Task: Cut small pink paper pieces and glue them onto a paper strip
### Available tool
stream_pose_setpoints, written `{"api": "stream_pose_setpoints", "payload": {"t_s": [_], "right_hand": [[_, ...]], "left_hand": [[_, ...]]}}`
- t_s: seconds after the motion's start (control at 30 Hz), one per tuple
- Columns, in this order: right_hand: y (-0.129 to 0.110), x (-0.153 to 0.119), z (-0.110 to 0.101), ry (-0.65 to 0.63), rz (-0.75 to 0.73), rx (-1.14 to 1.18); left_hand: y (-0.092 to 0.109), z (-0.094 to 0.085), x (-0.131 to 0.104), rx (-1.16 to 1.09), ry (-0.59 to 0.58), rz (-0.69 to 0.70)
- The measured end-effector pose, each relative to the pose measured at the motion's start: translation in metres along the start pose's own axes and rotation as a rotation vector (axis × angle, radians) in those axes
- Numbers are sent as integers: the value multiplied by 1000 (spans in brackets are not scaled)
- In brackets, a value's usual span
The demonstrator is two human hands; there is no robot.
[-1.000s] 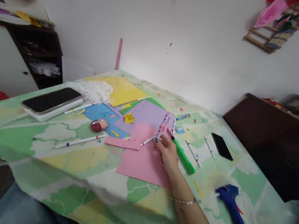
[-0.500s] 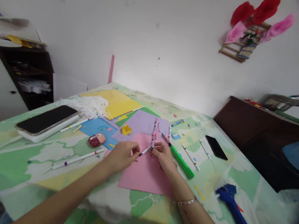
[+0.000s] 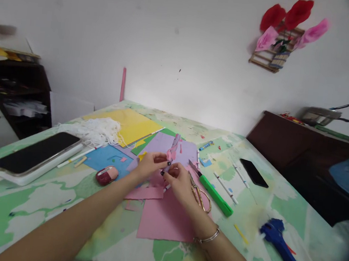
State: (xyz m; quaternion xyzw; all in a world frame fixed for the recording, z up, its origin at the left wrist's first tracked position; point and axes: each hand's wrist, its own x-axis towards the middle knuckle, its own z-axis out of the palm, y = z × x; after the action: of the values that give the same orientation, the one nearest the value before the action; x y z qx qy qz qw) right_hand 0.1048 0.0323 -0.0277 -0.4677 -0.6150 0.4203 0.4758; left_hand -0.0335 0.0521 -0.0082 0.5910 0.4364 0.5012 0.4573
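Observation:
My left hand [image 3: 150, 166] and my right hand [image 3: 180, 185] meet above pink paper sheets [image 3: 168, 219]. Between their fingertips, both pinch a slim lilac paper piece with pink bits on it [image 3: 174, 146]. Its lower end is partly hidden by my fingers. A white stick shows just beneath my right hand. Beside that hand lie gold-handled scissors [image 3: 202, 198] and a green utility knife [image 3: 216, 195] with its blade out. Past my left fingers a bit of yellow paper [image 3: 142, 156] peeks out, mostly covered.
Lilac, blue [image 3: 107, 158] and yellow sheets [image 3: 131, 122] lie behind, with white yarn [image 3: 102, 129] on top. A maroon-and-pink case [image 3: 106, 175] and a phone on a white box [image 3: 37, 153] are at left. Marked white sticks, another phone [image 3: 253, 173] and a blue glue gun [image 3: 286, 252] are at right.
My left hand has moved right and up onto the lilac paper piece, joining my right hand. The scissors and a pink strip show more fully. The camera view has shifted slightly.

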Motion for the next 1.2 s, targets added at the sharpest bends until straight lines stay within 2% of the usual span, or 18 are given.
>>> {"api": "stream_pose_setpoints", "payload": {"t_s": [0.13,0.3,0.43,0.57,0.77,0.97,1.2], "right_hand": [[-4,-1,-7,-78,-29,14],[-9,11,-33,37,-56,44],[-10,17,-47,94,-29,172],[-7,15,-49,74,14,272],[-8,12,-48,37,10,385],[-6,12,-50,41,7,420],[-6,11,-50,42,25,439]], "left_hand": [[0,-4,-6,-75,-72,-35],[0,-3,-8,-72,-55,-49],[-2,3,-10,86,-36,-1],[0,9,-16,193,-66,59],[0,16,-21,211,-137,33],[-4,16,-22,94,-232,-44],[1,15,-23,-7,-267,-39]]}}
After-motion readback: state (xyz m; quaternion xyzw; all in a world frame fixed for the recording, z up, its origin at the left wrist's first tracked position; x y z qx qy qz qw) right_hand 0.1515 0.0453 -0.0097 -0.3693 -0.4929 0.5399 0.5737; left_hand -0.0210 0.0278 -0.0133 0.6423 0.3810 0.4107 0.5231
